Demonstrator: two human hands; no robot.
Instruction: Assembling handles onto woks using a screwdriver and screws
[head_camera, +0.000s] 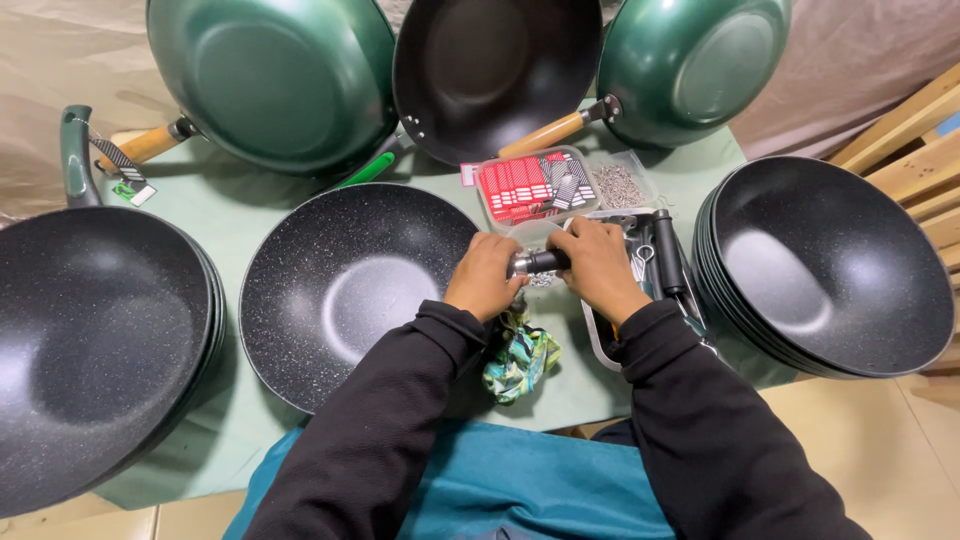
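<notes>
A black speckled wok (340, 290) without a visible handle lies on the green table cover in front of me. At its right rim my left hand (485, 275) and my right hand (600, 265) both grip a black pan handle with a silver collar (535, 262), held level between them. The handle's collar end points toward the wok's rim. Below my hands lies a crumpled green patterned cloth (520, 360). A metal tray (640, 235) with more black handles sits under my right hand.
Stacks of black woks stand at the left (90, 340) and right (830, 265). Green-backed woks (275, 75) lean at the back. A clear box of red parts (525, 185) and a bag of screws (618, 185) lie beyond my hands.
</notes>
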